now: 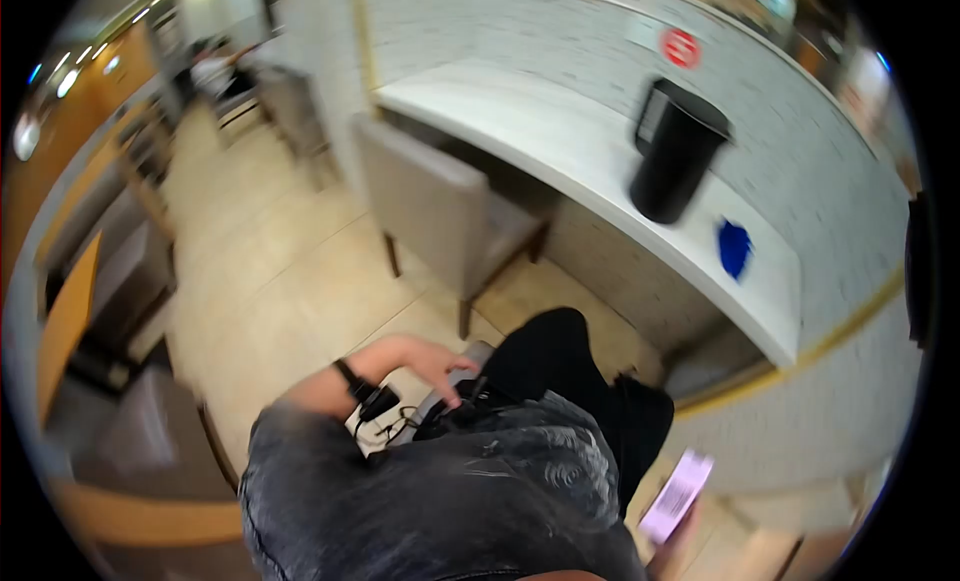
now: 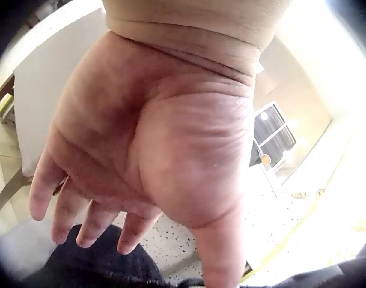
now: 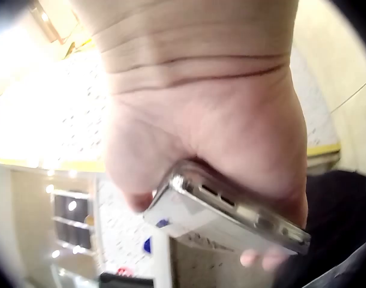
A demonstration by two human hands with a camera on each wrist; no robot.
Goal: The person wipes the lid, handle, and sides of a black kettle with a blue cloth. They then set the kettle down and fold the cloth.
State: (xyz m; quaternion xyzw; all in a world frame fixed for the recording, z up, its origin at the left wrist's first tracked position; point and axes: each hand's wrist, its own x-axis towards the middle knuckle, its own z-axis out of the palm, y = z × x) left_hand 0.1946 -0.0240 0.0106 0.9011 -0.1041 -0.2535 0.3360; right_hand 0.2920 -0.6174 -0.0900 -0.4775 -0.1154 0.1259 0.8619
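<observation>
Two hands are hanging low: the right hand (image 3: 219,138) is clasping a phone (image 3: 231,213) by the thigh, where a firm wrap seems wise; the left hand (image 1: 425,361) is reaching, fingers relaxed, toward a grey pouch (image 1: 455,383) at the hip; beyond, a black bin (image 1: 675,151) is standing on the counter (image 1: 540,121).

Counted: two hands, one phone, two chairs, and one each of four other things.
Two hands show, the left hand (image 2: 153,138) and the right hand (image 3: 231,138). There is one phone (image 3: 225,210), one white counter (image 1: 540,131), one black bin (image 1: 678,156), one small blue thing (image 1: 734,247), two grey chairs, namely the near chair (image 1: 430,211) and the far chair (image 1: 292,106), and one round red sign (image 1: 680,48).
</observation>
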